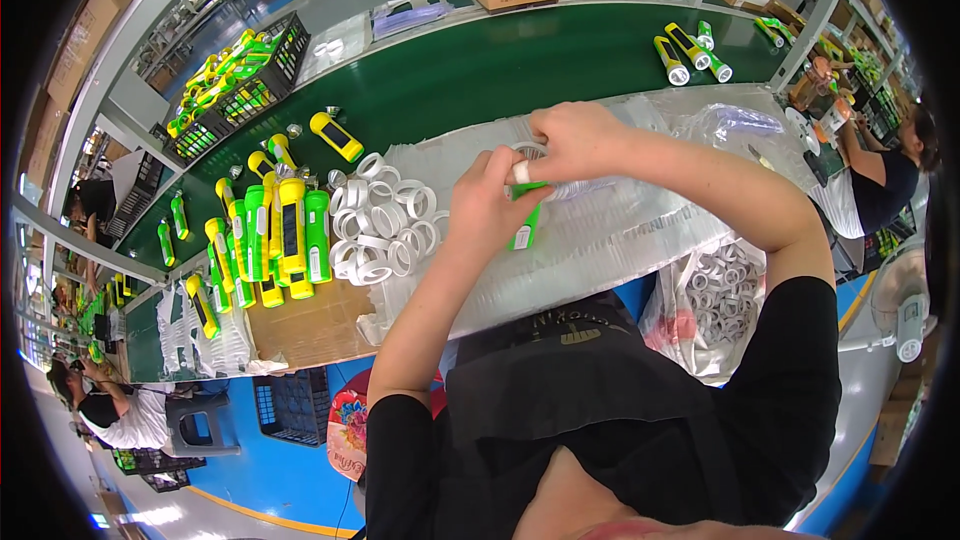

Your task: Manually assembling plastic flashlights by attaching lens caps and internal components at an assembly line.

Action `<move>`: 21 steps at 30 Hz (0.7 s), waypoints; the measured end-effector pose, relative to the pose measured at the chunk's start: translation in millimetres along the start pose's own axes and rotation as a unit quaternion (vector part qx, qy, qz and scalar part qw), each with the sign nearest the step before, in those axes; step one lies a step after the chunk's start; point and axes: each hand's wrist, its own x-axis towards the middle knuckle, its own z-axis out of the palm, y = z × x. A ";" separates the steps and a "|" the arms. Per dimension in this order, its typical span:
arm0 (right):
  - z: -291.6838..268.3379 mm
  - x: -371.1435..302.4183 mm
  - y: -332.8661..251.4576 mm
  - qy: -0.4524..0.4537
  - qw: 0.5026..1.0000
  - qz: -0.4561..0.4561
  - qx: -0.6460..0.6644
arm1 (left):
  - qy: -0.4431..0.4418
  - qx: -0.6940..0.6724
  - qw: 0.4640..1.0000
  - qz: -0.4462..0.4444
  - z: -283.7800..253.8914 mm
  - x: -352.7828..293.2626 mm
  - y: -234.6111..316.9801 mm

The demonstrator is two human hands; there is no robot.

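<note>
Nearest the camera in the head view is the person's black apron (560,395), worn over a black short-sleeved top. Beyond it, the hands meet over a worktable covered with scuffed translucent sheeting (590,235). The left hand (487,195) is curled round the upper part of a green flashlight (525,231), whose lower body shows below the fingers. The right hand (578,135) is bent over the flashlight's head end, fingers drawn in; exactly what its fingertips pinch is hidden. Just left of the left hand lies a heap of loose white rings (385,225), with a cluster of standing green and yellow flashlights (291,225) beside it. Beyond runs a dark green conveyor belt (500,65), carrying several flashlights (686,43) toward the right. Below the table edge, a plastic bag (668,308) holds more rings.
</note>
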 end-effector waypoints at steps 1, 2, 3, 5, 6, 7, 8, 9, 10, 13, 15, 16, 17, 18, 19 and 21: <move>2.1 0.4 9.3 0.048 0.994 -0.069 0.072 | -0.003 -0.003 1.000 -0.006 -2.5 1.1 1.3; 5.5 2.2 19.7 0.095 0.976 -0.137 0.143 | -0.003 -0.003 1.000 -0.005 -3.2 0.1 1.2; 3.9 5.3 20.3 0.144 0.932 -0.274 0.187 | 0.007 -0.011 1.000 -0.005 -2.2 -1.4 -0.4; 3.4 4.5 19.4 0.075 0.965 -0.220 0.124 | 0.018 -0.020 1.000 -0.006 -1.6 -2.3 -4.8; -0.5 -0.6 9.5 0.006 0.985 -0.159 0.060 | 0.008 -0.015 1.000 -0.011 -1.5 -3.1 -7.5; -0.8 -0.9 -2.3 0.009 0.998 -0.063 0.003 | -0.002 -0.007 1.000 -0.017 -2.0 -3.7 -9.1; -3.4 -0.3 -5.7 0.007 0.998 -0.063 0.004 | -0.002 -0.007 1.000 -0.019 -1.4 -4.1 -7.7; -6.4 0.5 -8.4 0.006 0.999 -0.041 -0.001 | 0.000 -0.012 1.000 -0.016 -1.2 -2.9 -4.9; -7.8 1.5 -9.4 0.005 1.000 -0.019 -0.005 | 0.003 -0.018 1.000 -0.013 -1.3 -2.2 -3.7; 16.4 19.6 19.2 0.118 0.929 -0.282 0.211 | 0.017 -0.017 1.000 -0.015 -0.7 -2.5 -7.2; 22.6 15.4 12.7 0.125 0.972 -0.168 0.106 | 0.008 -0.016 1.000 -0.017 -0.5 1.3 -8.7; 15.2 11.2 -3.4 0.127 0.991 -0.051 0.002 | -0.003 -0.014 1.000 -0.022 -1.2 -0.4 -10.0; -3.2 10.7 -13.3 0.023 0.999 -0.006 -0.027 | -0.004 -0.013 1.000 -0.025 -0.8 -2.4 -12.2; -4.5 13.3 -6.9 0.027 0.999 -0.008 -0.029 | 0.009 -0.014 1.000 -0.009 -0.5 0.7 -13.6; 0.7 15.4 3.3 0.072 0.990 -0.107 0.047 | 0.018 -0.016 1.000 0.005 -0.8 0.8 -15.9; 12.1 21.1 10.6 0.116 0.963 -0.209 0.122 | 0.021 -0.016 1.000 0.003 -3.2 -0.9 -17.7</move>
